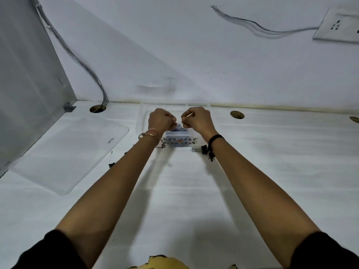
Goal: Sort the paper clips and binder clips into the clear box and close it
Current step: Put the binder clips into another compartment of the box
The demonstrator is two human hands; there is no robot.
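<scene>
A small clear box (177, 140) with a floral label on its front stands on the white table near the back wall. Blue paper clips (180, 128) are piled in it and show between my hands. My left hand (161, 119) and my right hand (196, 118) hover just above the box, both with fingers pinched on paper clips from the pile. A black binder clip (203, 149) lies on the table just right of the box, beside my right wrist. Another small black binder clip (111, 164) lies to the left of my left forearm.
A clear flat lid or tray (64, 152) lies on the table at the left. Another clear tray (142, 117) sits against the back wall behind my hands. Cable holes (237, 114) pierce the tabletop, and a grey panel (25, 84) walls the left side.
</scene>
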